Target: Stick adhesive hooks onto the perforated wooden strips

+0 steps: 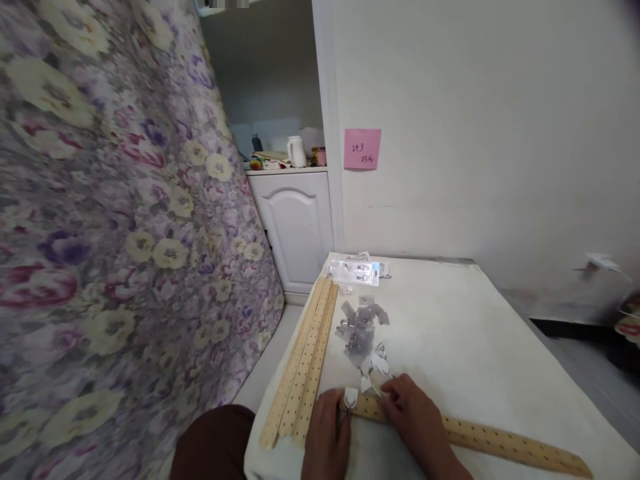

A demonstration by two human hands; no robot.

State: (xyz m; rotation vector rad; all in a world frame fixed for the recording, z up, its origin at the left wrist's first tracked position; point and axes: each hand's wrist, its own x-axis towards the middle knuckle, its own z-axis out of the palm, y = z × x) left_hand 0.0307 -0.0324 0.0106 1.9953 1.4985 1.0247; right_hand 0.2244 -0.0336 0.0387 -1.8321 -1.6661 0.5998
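A wooden strip with rows of small holes [510,443] lies slantwise along the table's near side. My left hand [327,433] is closed around its left end, next to a white hook with a metal loop [351,398] that sits at that end. Over the strip, my right hand [413,413] has its fingers pinched together; what is between the fingertips is too small to make out. Just beyond those fingertips lie several loose white hooks [380,364]. Farther back is a pile of small clear plastic packets [361,327].
Three more perforated wooden strips [306,360] lie side by side along the table's left edge. Clear hook packaging [353,271] rests at the back of the white-covered table [450,320]. A floral curtain [135,220] hangs at left; a white cabinet [294,227] stands behind.
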